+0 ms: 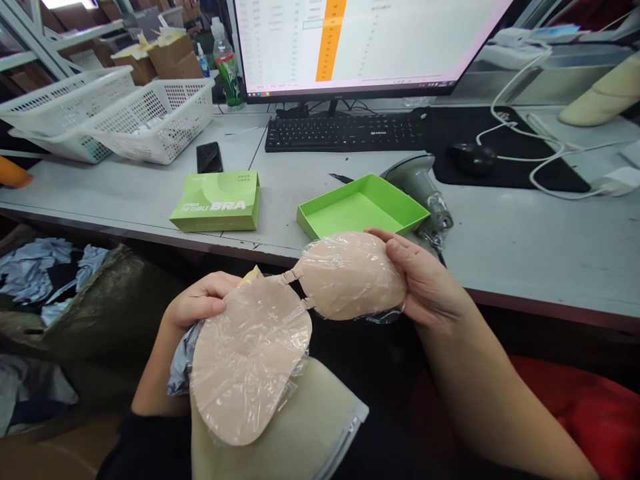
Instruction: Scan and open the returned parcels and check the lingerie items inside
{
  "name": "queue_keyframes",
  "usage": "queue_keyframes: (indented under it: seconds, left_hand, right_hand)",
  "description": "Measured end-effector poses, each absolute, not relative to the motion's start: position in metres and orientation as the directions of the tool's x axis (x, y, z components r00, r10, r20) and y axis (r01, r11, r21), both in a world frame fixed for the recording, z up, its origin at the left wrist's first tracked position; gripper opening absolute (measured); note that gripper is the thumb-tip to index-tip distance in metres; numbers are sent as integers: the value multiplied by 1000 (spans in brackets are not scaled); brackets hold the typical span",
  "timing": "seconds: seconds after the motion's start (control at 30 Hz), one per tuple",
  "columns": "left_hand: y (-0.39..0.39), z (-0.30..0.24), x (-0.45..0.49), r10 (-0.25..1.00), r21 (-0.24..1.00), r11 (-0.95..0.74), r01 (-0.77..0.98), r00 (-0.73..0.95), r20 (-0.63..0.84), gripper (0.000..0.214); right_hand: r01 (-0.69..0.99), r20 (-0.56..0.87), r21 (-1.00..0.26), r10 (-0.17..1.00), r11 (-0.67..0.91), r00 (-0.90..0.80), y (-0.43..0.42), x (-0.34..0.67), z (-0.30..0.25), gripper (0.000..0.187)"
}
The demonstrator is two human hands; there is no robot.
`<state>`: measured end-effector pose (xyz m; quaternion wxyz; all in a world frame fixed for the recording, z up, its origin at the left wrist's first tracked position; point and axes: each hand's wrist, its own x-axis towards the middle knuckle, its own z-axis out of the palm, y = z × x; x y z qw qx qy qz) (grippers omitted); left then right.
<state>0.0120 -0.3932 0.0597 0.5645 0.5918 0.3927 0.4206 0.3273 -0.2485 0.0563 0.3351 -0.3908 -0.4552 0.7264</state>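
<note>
A beige adhesive bra (pixel 253 357) with clear film over its two cups is stretched between my hands, its small clasp (pixel 291 275) in the middle. My left hand (pixel 203 300) pinches the upper edge of the left cup, together with a yellowish zip pouch (pixel 320 427) that hangs below and some crumpled grey wrapping (pixel 184 360). At the outer end of the right cup, my right hand (pixel 425 277) grips with the thumb on top. Beyond the bra sit an open green box tray (pixel 363 203) and a green lid (pixel 215 203) printed "BRA".
On the desk stand a monitor (pixel 370 40), a keyboard (pixel 345 131), a mouse (pixel 471 159) with white cable, a phone (pixel 209 158) and a grey scanner (pixel 413 177). White baskets (pixel 155 127) and a bottle (pixel 227 70) are at left. Below, a sack (pixel 100 313) holds crumpled wrapping.
</note>
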Motion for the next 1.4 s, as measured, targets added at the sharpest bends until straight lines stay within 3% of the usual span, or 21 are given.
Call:
queue_keyframes:
  seconds: [0.17, 0.3, 0.37, 0.53, 0.63, 0.87, 1.1, 1.4]
  left_hand:
    - [-394, 56, 9, 940, 999, -49, 22, 338, 39, 43]
    - [-393, 53, 11, 936, 994, -105, -33, 335, 110, 39]
    - [-390, 52, 16, 918, 990, -125, -67, 370, 141, 37]
    - [-380, 52, 29, 818, 983, -162, -90, 545, 185, 36]
    - [-380, 54, 31, 788, 986, -160, -51, 595, 159, 37]
    - [-390, 56, 32, 794, 973, -230, 35, 585, 167, 38]
    - [-390, 57, 37, 825, 969, -226, 95, 548, 139, 47]
    - [-391, 56, 40, 809, 967, -253, 33, 556, 193, 41]
  right_hand:
    - [-114, -234, -933, 816, -341, -529, -250, 328, 58, 45]
    - [-289, -112, -896, 800, -338, -589, -272, 320, 60, 82]
    - [-368, -66, -850, 770, -377, -635, -289, 309, 54, 88]
    - [-349, -233, -758, 728, -551, -645, -319, 280, 37, 59]
    - [-389, -267, -731, 759, -561, -593, -320, 272, 41, 50]
    - [-507, -187, -754, 877, -417, -443, -315, 271, 64, 67]
    - [-513, -247, -695, 838, -503, -487, -313, 270, 62, 68]
    - [-521, -277, -647, 809, -556, -519, -312, 272, 60, 58]
